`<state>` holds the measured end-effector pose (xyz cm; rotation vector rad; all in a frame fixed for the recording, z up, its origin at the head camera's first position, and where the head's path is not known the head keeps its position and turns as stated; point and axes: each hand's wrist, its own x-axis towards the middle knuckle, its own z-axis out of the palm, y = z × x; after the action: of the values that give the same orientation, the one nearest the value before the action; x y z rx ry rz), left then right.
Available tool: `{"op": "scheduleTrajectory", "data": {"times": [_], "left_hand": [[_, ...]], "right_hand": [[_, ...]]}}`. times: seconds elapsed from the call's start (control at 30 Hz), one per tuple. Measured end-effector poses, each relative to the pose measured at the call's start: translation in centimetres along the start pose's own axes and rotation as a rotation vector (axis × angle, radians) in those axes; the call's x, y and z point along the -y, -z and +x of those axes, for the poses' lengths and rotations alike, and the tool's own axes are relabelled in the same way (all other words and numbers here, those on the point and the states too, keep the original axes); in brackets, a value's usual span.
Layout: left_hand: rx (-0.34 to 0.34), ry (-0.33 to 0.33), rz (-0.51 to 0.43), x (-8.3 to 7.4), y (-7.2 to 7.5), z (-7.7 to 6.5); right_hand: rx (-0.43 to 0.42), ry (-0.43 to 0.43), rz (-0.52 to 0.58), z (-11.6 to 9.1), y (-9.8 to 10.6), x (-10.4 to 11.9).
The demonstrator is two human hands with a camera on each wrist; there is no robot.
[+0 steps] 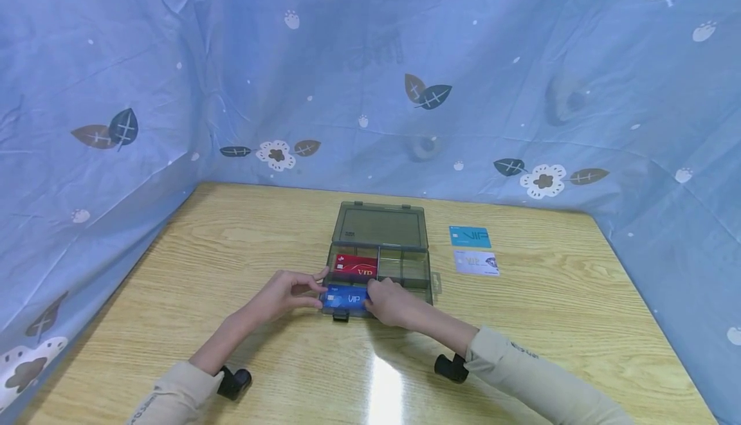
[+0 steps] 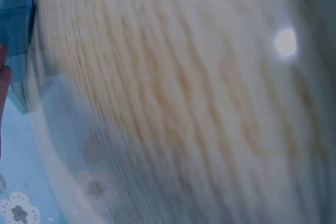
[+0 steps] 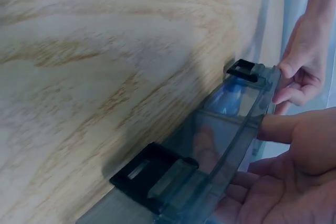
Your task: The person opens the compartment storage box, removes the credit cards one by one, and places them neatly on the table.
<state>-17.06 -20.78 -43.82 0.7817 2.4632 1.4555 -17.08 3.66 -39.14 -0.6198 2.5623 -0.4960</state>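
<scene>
A clear grey plastic compartment box (image 1: 403,265) lies with its lid (image 1: 380,227) swung back on the table. A red VIP card (image 1: 354,265) sits in the rear left compartment. Over the front left compartment is a blue VIP card (image 1: 345,297), its right end pinched by my right hand (image 1: 392,303). My left hand (image 1: 287,293) grips the box's left side with curved fingers and thumb, beside the card's left end. From the right wrist, one right finger (image 3: 206,148) shows through the clear front wall, and black latches (image 3: 152,177) sit along that wall.
To the right of the box, a teal VIP card (image 1: 470,236) and a silver VIP card (image 1: 476,262) lie on the wooden table (image 1: 538,322). Blue patterned cloth (image 1: 347,90) surrounds the table at the back and sides.
</scene>
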Motion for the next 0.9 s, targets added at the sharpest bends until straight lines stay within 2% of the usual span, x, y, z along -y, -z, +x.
{"op": "scheduleTrajectory", "data": {"times": [0.13, 0.4, 0.9], "left_hand": [[0.007, 0.005, 0.002, 0.05, -0.04, 0.19], [0.007, 0.011, -0.024, 0.04, 0.05, 0.0], [0.006, 0.022, -0.036, 0.05, -0.01, -0.03]], "right_hand": [[0.007, -0.004, -0.053, 0.01, 0.07, 0.09], [-0.043, -0.012, 0.006, 0.14, -0.22, -0.19], [-0.182, 0.1, -0.098, -0.55, 0.44, -0.05]]}}
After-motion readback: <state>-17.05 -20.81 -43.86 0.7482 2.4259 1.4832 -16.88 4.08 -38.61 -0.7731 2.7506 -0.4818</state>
